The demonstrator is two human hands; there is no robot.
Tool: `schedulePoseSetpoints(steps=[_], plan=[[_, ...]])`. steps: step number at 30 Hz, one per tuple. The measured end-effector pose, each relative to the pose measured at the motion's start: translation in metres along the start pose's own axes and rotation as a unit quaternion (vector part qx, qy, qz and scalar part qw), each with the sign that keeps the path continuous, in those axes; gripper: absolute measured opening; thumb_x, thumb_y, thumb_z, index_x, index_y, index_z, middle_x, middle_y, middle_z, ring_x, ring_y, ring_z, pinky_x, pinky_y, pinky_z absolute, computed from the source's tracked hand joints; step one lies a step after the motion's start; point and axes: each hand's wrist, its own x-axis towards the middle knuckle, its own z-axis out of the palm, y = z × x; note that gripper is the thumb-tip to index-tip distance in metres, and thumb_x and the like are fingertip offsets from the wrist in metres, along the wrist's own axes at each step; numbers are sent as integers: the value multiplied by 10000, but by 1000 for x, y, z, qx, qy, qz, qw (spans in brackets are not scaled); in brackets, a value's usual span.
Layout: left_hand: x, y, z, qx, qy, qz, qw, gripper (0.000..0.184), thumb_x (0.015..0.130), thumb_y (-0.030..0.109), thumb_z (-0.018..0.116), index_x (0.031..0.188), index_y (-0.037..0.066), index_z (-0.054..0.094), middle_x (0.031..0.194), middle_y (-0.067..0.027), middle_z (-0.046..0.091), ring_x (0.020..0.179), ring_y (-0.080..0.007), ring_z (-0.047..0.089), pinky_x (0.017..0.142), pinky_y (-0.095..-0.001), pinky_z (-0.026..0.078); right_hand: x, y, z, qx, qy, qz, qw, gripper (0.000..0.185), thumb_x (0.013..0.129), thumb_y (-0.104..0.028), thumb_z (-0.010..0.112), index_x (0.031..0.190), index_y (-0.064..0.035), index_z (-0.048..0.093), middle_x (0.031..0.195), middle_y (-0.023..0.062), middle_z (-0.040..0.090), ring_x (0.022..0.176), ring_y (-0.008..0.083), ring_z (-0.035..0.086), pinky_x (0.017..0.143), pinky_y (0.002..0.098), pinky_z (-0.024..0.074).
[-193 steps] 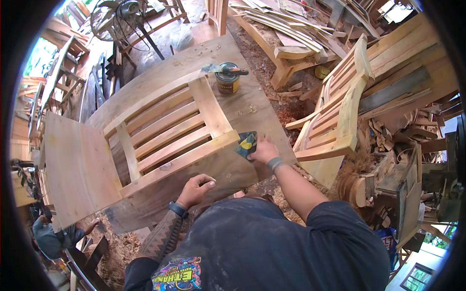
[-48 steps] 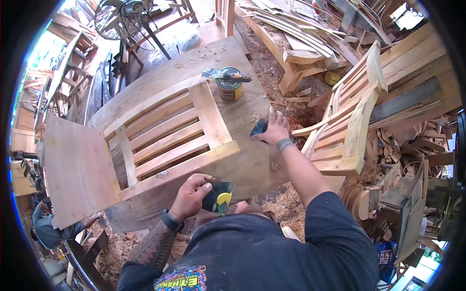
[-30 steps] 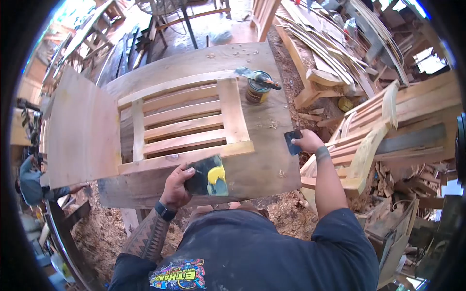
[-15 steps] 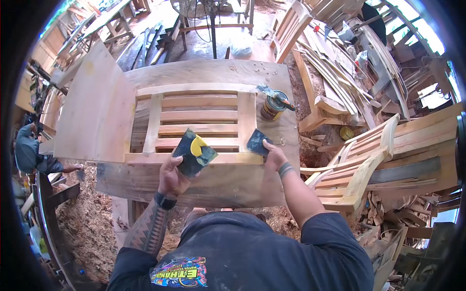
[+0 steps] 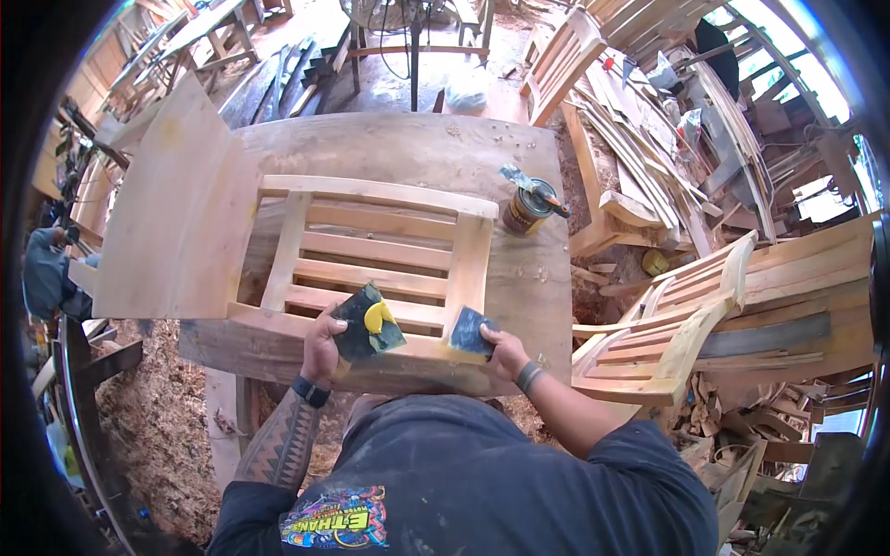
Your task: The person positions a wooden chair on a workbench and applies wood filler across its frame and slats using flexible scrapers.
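My left hand is closed on a dark flat plate that carries a blob of yellow putty. Between the fingers of my right hand is a dark square putty spreader, over the near right corner of a slatted wooden chair frame. Whether the spreader touches the wood I cannot tell. The frame lies on a wooden tabletop, joined at its left to a broad pale panel that stands up. An opened can sits behind the right hand, with a smeared putty knife across its top.
Another slatted chair stands at the right, beside leaning boards. Stacked wood strips fill the back right. Sawdust and shavings cover the floor at the left, where another person is partly visible.
The chair frame has shifted nearer to my body and turned slightly. My right hand has moved left and down, bringing the spreader over the frame's corner. The left hand's plate has lowered slightly.
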Motion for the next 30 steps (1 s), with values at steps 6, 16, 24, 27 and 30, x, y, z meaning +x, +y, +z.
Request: schedulePoseSetpoints(steps=[6, 16, 24, 27, 30], plan=[[11, 1, 0, -24, 18, 18, 999, 255, 871, 107, 497, 1105, 19, 550, 1114, -133, 657, 1060, -262, 682, 995, -424, 567, -32, -33, 3, -389, -82, -1, 918, 354, 1028, -334, 670, 1242, -54, 703, 1060, 66, 766, 922, 164, 695, 873, 341, 540], [32, 17, 56, 51, 29, -23, 998, 293, 1040, 177, 572, 1172, -68, 662, 1070, -126, 738, 965, -244, 721, 903, -364, 576, -129, -177, 149, -681, -96, -516, 510, 482, 834, -30, 668, 1297, -153, 721, 1265, 108, 702, 1135, 331, 646, 973, 431, 538], [33, 47, 88, 479, -44, 33, 876, 332, 1063, 228, 555, 1143, -57, 703, 1026, -94, 741, 971, -161, 689, 891, -321, 531, -135, -191, 191, -738, -190, -580, 287, 599, 742, -87, 691, 1312, -269, 701, 1296, -44, 681, 1263, 253, 586, 1072, 401, 521], [42, 42, 79, 457, -22, 38, 888, 344, 1060, 239, 556, 1152, -58, 703, 1010, -104, 742, 927, -174, 704, 850, -317, 551, -121, -173, 195, -777, -177, -527, 295, 466, 821, -146, 665, 1276, -238, 707, 1235, -59, 693, 1179, 217, 610, 999, 417, 536], [49, 44, 68, 339, 78, 42, 937, 311, 1043, 205, 567, 1142, -58, 700, 958, -103, 735, 882, -168, 706, 795, -296, 559, -101, -169, 182, -789, -187, -475, 342, 364, 881, -132, 628, 1226, -201, 720, 1157, 11, 721, 1088, 245, 655, 945, 405, 537]])
